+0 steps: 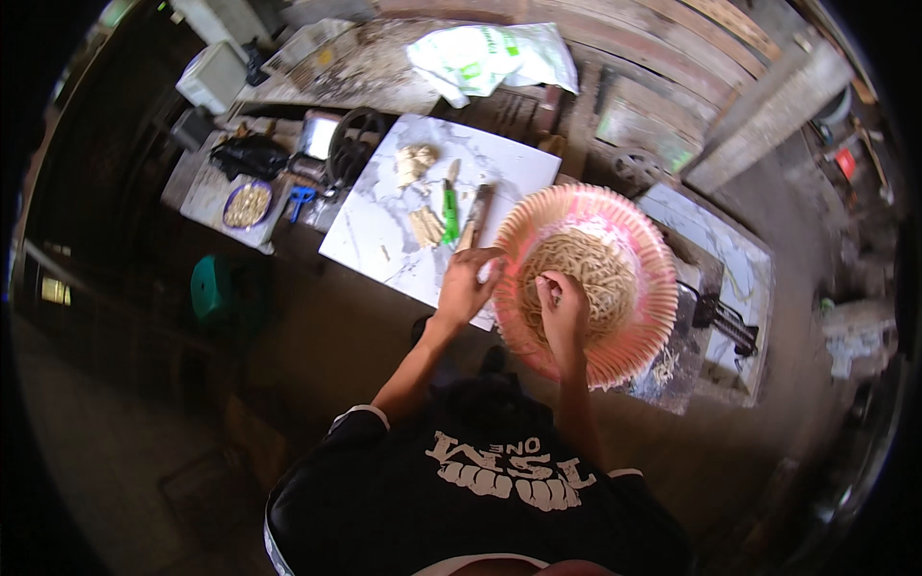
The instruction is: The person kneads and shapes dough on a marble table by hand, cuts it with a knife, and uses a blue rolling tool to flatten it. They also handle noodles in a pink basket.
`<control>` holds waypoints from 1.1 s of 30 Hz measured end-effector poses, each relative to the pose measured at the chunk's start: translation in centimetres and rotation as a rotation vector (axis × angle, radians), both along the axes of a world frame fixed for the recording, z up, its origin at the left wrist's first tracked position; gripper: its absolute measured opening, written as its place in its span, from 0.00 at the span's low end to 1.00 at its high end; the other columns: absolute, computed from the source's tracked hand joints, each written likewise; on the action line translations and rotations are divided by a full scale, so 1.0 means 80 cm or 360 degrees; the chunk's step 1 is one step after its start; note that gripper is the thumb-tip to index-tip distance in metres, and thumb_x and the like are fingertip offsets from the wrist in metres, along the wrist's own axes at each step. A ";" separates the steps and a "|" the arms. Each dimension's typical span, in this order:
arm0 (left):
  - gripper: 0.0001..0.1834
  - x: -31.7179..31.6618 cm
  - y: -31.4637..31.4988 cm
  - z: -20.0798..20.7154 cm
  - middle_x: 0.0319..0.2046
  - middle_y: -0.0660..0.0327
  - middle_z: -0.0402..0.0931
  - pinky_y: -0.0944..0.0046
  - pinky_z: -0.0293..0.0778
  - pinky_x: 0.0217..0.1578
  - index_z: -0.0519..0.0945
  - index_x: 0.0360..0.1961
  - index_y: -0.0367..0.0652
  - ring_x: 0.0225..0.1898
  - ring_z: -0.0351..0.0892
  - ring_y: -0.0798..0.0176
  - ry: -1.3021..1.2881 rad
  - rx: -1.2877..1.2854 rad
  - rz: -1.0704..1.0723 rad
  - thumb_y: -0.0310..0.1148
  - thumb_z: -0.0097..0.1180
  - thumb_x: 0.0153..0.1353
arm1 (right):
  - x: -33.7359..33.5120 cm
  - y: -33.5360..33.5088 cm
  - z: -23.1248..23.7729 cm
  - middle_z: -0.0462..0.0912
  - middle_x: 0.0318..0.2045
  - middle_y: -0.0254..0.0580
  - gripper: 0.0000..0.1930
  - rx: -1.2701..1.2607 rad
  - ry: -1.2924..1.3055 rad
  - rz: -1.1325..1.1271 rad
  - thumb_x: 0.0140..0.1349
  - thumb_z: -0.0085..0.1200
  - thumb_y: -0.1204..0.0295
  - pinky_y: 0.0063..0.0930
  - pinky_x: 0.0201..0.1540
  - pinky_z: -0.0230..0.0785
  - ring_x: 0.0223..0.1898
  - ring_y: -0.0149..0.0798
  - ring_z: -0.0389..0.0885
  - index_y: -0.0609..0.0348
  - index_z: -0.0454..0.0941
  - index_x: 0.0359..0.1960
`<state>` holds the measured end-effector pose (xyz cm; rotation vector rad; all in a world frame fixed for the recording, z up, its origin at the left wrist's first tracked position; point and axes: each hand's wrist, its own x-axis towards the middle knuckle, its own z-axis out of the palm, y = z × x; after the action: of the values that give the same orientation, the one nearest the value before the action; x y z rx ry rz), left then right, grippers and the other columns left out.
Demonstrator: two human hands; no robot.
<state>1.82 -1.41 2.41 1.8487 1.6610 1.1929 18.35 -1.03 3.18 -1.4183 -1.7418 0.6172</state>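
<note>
A large pink basin (645,240) with a fluted rim holds a heap of pale, noodle-like strips (595,278). Over the strips, my right hand (565,305) has its fingertips pinched together; whatever is between them is too small to make out. My left hand (467,286) is beside the basin's left rim, thumb and fingers apart and nothing seen in them. Just beyond it on the white marbled board (375,216) is a long dark blade-like tool (477,211). A green-handled knife (450,206) lies next to pale cut sticks (425,227) and a pale lump (416,163).
Left of the board stand a small bowl of pale bits (248,204), a blue clamp-like item (301,202) and a black wheel (356,144). A green stool (216,288) is below. A white sack (490,60) lies behind. Right of the basin is a black metal rack-like item (727,324).
</note>
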 end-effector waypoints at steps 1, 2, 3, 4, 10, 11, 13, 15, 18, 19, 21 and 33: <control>0.11 -0.016 -0.008 -0.009 0.33 0.53 0.74 0.60 0.64 0.43 0.76 0.35 0.40 0.38 0.71 0.51 -0.0073 0.0002 0.0154 0.30 0.50 0.49 | -0.010 0.003 -0.001 0.73 0.22 0.43 0.06 0.0045 0.0022 0.0141 0.50 0.51 0.72 0.30 0.28 0.63 0.24 0.40 0.71 0.59 0.73 0.28; 0.11 -0.035 -0.016 -0.024 0.32 0.52 0.74 0.59 0.65 0.41 0.76 0.34 0.40 0.37 0.71 0.50 -0.0146 0.0006 0.0306 0.31 0.50 0.50 | -0.022 0.005 -0.002 0.74 0.22 0.43 0.06 0.0020 0.0127 0.0269 0.49 0.52 0.72 0.30 0.29 0.63 0.24 0.40 0.71 0.60 0.73 0.29; 0.11 -0.049 -0.023 -0.034 0.32 0.51 0.74 0.59 0.66 0.39 0.76 0.35 0.40 0.37 0.71 0.50 -0.0163 -0.0080 0.0478 0.31 0.50 0.50 | -0.033 0.009 -0.007 0.74 0.22 0.43 0.06 0.0090 0.0111 0.0336 0.49 0.52 0.72 0.30 0.29 0.63 0.24 0.40 0.71 0.60 0.73 0.29; 0.11 -0.066 -0.033 -0.053 0.32 0.51 0.74 0.59 0.66 0.39 0.75 0.35 0.40 0.37 0.71 0.49 -0.0089 -0.0116 0.0613 0.31 0.51 0.50 | -0.046 0.011 -0.010 0.74 0.22 0.43 0.06 0.0153 0.0104 0.0405 0.49 0.52 0.72 0.30 0.29 0.64 0.24 0.40 0.71 0.60 0.73 0.29; 0.17 -0.113 -0.036 -0.125 0.39 0.54 0.70 0.57 0.62 0.43 0.72 0.40 0.42 0.45 0.65 0.53 0.0330 -0.0402 0.0865 0.34 0.53 0.47 | -0.088 0.052 -0.059 0.75 0.26 0.43 0.14 -0.0287 -0.0222 0.0702 0.47 0.54 0.68 0.31 0.31 0.64 0.29 0.42 0.72 0.58 0.72 0.36; 0.18 -0.109 -0.032 -0.129 0.40 0.55 0.69 0.57 0.61 0.43 0.71 0.40 0.42 0.45 0.64 0.53 0.0429 -0.0430 0.0853 0.34 0.53 0.46 | -0.095 0.062 -0.072 0.75 0.26 0.43 0.15 -0.0259 -0.0310 0.0691 0.46 0.54 0.68 0.32 0.31 0.65 0.29 0.42 0.73 0.59 0.72 0.37; 0.18 -0.099 -0.021 -0.135 0.38 0.55 0.68 0.57 0.61 0.42 0.71 0.40 0.43 0.43 0.63 0.53 0.0497 -0.0457 0.0853 0.33 0.53 0.44 | -0.109 0.083 -0.082 0.74 0.31 0.47 0.18 -0.0390 -0.0411 0.0658 0.46 0.54 0.68 0.34 0.38 0.64 0.35 0.45 0.72 0.61 0.71 0.39; 0.17 -0.087 -0.006 -0.143 0.34 0.56 0.67 0.58 0.61 0.40 0.72 0.37 0.44 0.40 0.64 0.54 0.0543 -0.0429 0.0832 0.32 0.52 0.42 | -0.117 0.102 -0.108 0.73 0.34 0.48 0.18 -0.0123 -0.0654 0.0617 0.46 0.54 0.68 0.34 0.42 0.61 0.39 0.47 0.69 0.60 0.71 0.39; 0.14 -0.080 -0.009 -0.133 0.35 0.56 0.67 0.58 0.62 0.38 0.74 0.34 0.45 0.39 0.64 0.55 0.0500 -0.0471 0.0542 0.31 0.51 0.42 | -0.129 0.115 -0.128 0.69 0.38 0.47 0.17 -0.0017 -0.0956 0.0567 0.44 0.54 0.67 0.36 0.44 0.59 0.44 0.47 0.64 0.60 0.71 0.38; 0.13 -0.079 -0.006 -0.135 0.34 0.56 0.67 0.58 0.62 0.38 0.75 0.33 0.45 0.39 0.64 0.55 0.0476 -0.0454 0.0526 0.30 0.51 0.42 | -0.131 0.115 -0.130 0.69 0.37 0.47 0.17 0.0004 -0.1041 0.0527 0.44 0.54 0.68 0.36 0.43 0.59 0.44 0.46 0.64 0.60 0.71 0.36; 0.11 -0.073 -0.009 -0.134 0.34 0.57 0.67 0.59 0.62 0.37 0.75 0.30 0.45 0.40 0.64 0.55 0.0446 -0.0435 0.0480 0.29 0.51 0.41 | -0.134 0.112 -0.133 0.69 0.35 0.45 0.15 0.0087 -0.1163 0.0425 0.43 0.54 0.69 0.36 0.42 0.60 0.43 0.44 0.64 0.60 0.71 0.35; 0.04 -0.092 -0.002 -0.152 0.22 0.52 0.72 0.58 0.67 0.32 0.73 0.22 0.38 0.29 0.70 0.50 0.0043 -0.0350 0.0017 0.25 0.53 0.41 | -0.131 0.101 -0.151 0.72 0.29 0.36 0.06 0.0263 -0.1173 0.0310 0.42 0.50 0.75 0.34 0.39 0.59 0.38 0.39 0.67 0.56 0.73 0.25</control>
<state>-5.53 -1.53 -9.76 1.7290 1.7422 0.9506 7.84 7.03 -8.89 -1.4670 -2.4548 0.0183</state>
